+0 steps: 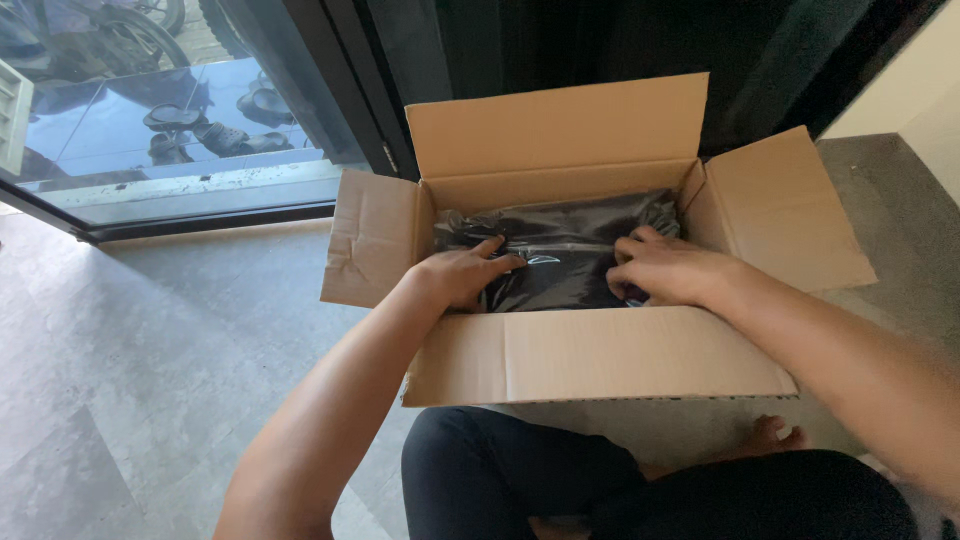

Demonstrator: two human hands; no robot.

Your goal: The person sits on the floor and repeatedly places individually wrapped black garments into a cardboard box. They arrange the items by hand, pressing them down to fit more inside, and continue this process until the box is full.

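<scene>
Both hands, left (462, 272) and right (665, 268), press flat and open-fingered on the black bag (560, 250) inside the box (600, 355), gripping nothing. The bag looks soft and slippery; bunched folds near the box walls seem best to grasp.

Daylight pouring in from the upper left, through the glass door (170, 120), brightening the pane with a bluish cast and mirror-like reflections. Spreading soft and even over the grey floor (120, 360), leaving no harsh shadows there. Catching the open flaps of the cardboard box (600, 355) warmly, the right flap glowing brightest. Falling off inside the box, where the black plastic wrap (570, 250) is staying dark, giving back only small glints on its creases. Sinking to near black behind the box. Shading the near sides of both forearms. Holding focus well at the centre, softening slightly and stretching toward the corners.
</scene>
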